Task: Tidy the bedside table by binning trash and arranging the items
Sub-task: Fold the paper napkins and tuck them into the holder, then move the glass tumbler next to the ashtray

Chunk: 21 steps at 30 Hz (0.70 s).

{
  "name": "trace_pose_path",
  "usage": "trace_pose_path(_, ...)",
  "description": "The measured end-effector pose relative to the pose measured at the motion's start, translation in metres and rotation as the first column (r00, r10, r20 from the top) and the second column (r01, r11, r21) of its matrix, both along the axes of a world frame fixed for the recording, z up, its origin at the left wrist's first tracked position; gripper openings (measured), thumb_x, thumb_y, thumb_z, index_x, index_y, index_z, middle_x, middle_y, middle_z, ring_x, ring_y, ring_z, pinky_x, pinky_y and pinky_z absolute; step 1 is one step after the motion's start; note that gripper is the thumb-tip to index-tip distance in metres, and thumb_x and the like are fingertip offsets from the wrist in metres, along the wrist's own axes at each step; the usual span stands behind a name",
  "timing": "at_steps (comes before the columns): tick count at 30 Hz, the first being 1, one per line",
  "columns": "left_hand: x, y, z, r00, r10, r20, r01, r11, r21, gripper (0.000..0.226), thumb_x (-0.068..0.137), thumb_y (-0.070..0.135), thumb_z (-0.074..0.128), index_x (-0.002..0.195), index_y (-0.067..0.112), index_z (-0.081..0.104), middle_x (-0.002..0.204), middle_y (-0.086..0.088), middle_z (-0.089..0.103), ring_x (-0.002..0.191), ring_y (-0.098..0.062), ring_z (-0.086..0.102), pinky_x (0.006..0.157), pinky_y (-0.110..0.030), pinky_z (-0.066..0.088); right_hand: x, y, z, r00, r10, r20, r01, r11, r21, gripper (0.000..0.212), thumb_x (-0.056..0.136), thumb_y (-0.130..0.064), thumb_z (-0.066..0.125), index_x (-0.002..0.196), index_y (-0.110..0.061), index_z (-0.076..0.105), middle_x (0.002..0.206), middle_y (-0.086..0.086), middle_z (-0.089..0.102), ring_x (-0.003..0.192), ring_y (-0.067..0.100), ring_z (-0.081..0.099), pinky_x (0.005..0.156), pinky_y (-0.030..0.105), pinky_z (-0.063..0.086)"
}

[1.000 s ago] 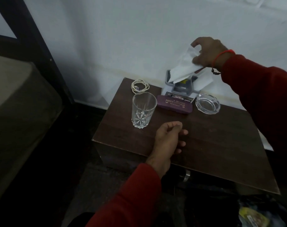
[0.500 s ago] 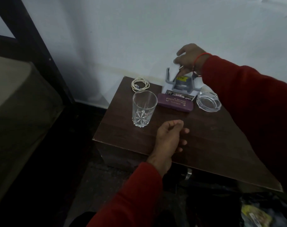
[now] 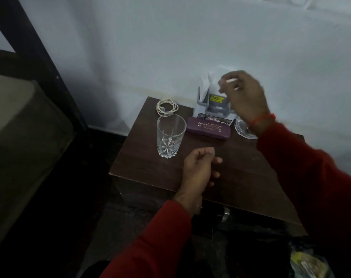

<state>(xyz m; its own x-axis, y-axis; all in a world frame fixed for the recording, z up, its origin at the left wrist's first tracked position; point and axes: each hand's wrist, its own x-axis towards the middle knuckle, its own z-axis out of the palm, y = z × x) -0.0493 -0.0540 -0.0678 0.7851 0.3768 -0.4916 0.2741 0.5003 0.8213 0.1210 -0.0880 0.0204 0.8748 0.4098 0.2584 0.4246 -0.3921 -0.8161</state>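
The head view shows the bedside table [image 3: 240, 177] with a grey holder [image 3: 212, 106] at its back edge, white paper [image 3: 207, 81] standing in it. The right hand [image 3: 244, 95] hangs just above the holder, blurred, fingers curled; it seems to pinch something small and pale, though that cannot be told for sure. In front of the holder lies a purple spectacle case [image 3: 208, 128], to its right a glass ashtray [image 3: 243, 130] partly under the wrist, to its left a coiled cable [image 3: 167, 105] and a cut-glass tumbler [image 3: 170, 136]. The left hand [image 3: 200, 169] rests loosely curled, holding nothing, near the front edge. The likely risk: the right sleeve drags the ashtray, or a swing leftward tips the tumbler.
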Motion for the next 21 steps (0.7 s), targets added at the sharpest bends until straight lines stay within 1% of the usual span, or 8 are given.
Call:
trace_pose_path(2, -0.001, -0.003, -0.001, 1.000, 0.017, -0.008, -0.017, 0.999, 0.041, 0.012, 0.101, 0.028, 0.055, 0.107, 0.025, 0.066, 0.082, 0.009, 0.075, 0.049, -0.006, 0.056, 0.042, -0.016, 0.038, -0.032, -0.003, -0.019, 0.977, 0.158, -0.141, -0.154, 0.987, 0.040, 0.041, 0.088, -0.031, 0.073, 0.124, -0.023, 0.055, 0.105, 0.005, 0.067, 0.083, 0.011, 0.065, 0.066, 0.019, 0.051)
trace_pose_path(6, -0.004, -0.004, -0.003, 0.994, 0.110, -0.011, -0.108, 0.983, 0.150, 0.019, 0.099, 0.017, 0.051, 0.090, 0.021, 0.067, 0.076, 0.001, 0.073, 0.048, -0.010, 0.057, 0.042, -0.017, 0.036, -0.079, 0.012, -0.047, 0.903, 0.379, -0.203, -0.389, 0.921, -0.011, 0.095, 0.068, -0.046, 0.085, 0.145, -0.040, 0.030, 0.134, -0.015, 0.048, 0.120, 0.007, 0.051, 0.093, 0.022, 0.050)
trace_pose_path(8, -0.005, -0.003, -0.005, 0.990, 0.141, -0.018, -0.135, 0.973, 0.187, 0.020, 0.094, 0.010, 0.051, 0.091, 0.013, 0.071, 0.078, -0.014, 0.075, 0.057, -0.024, 0.067, 0.047, -0.024, 0.044, -0.091, 0.024, -0.056, 0.882, 0.439, -0.172, -0.449, 0.893, -0.019, 0.095, 0.066, -0.041, 0.088, 0.141, -0.045, 0.030, 0.133, -0.027, 0.045, 0.123, -0.001, 0.047, 0.099, 0.019, 0.045)
trace_pose_path(10, -0.006, -0.002, -0.008, 0.985, 0.169, -0.032, -0.158, 0.964, 0.215, 0.023, 0.087, 0.012, 0.053, 0.098, 0.007, 0.072, 0.090, -0.025, 0.075, 0.079, -0.041, 0.072, 0.061, -0.039, 0.053, -0.095, 0.034, -0.064, 0.895, 0.415, -0.163, -0.428, 0.902, -0.052, 0.096, 0.069, -0.032, 0.089, 0.145, -0.031, 0.031, 0.142, -0.010, 0.048, 0.131, 0.008, 0.048, 0.107, 0.027, 0.042)
trace_pose_path(12, -0.007, -0.002, -0.009, 0.977, 0.209, -0.044, -0.195, 0.956, 0.221, 0.027, 0.084, 0.017, 0.055, 0.103, 0.008, 0.071, 0.099, -0.028, 0.073, 0.093, -0.050, 0.070, 0.073, -0.051, 0.055, -0.097, 0.039, -0.068, 0.921, 0.351, -0.171, -0.367, 0.927, -0.075, 0.095, 0.071, -0.029, 0.089, 0.149, -0.018, 0.035, 0.141, 0.004, 0.055, 0.130, 0.017, 0.052, 0.110, 0.033, 0.041)
trace_pose_path(14, -0.006, 0.000, -0.009, 0.966, 0.255, -0.039, -0.240, 0.944, 0.226, 0.030, 0.084, 0.016, 0.053, 0.109, 0.014, 0.070, 0.102, -0.026, 0.074, 0.097, -0.050, 0.069, 0.081, -0.058, 0.056, -0.097, 0.039, -0.069, 0.935, 0.319, -0.157, -0.335, 0.938, -0.087, 0.087, 0.071, -0.031, 0.088, 0.145, -0.017, 0.044, 0.133, 0.005, 0.062, 0.125, 0.017, 0.057, 0.108, 0.032, 0.043)
trace_pose_path(17, -0.004, 0.003, -0.009, 0.945, 0.325, -0.031, -0.308, 0.918, 0.252, 0.036, 0.083, 0.019, 0.053, 0.117, 0.024, 0.063, 0.106, -0.012, 0.075, 0.099, -0.039, 0.071, 0.088, -0.058, 0.057, -0.093, 0.031, -0.068, 0.946, 0.303, -0.113, -0.314, 0.944, -0.096, 0.078, 0.071, -0.033, 0.088, 0.138, -0.019, 0.051, 0.126, 0.000, 0.066, 0.116, 0.013, 0.062, 0.103, 0.031, 0.047)
trace_pose_path(21, -0.001, -0.001, -0.010, 0.901, 0.432, -0.023, -0.409, 0.869, 0.280, 0.013, 0.095, 0.018, 0.053, 0.098, 0.030, 0.054, 0.108, -0.009, 0.070, 0.104, -0.032, 0.068, 0.095, -0.059, 0.053, -0.087, 0.001, -0.066, 0.974, 0.206, -0.093, -0.212, 0.976, -0.053, 0.078, 0.070, -0.034, 0.089, 0.137, -0.018, 0.052, 0.124, -0.004, 0.067, 0.110, 0.010, 0.064, 0.100, 0.034, 0.052)
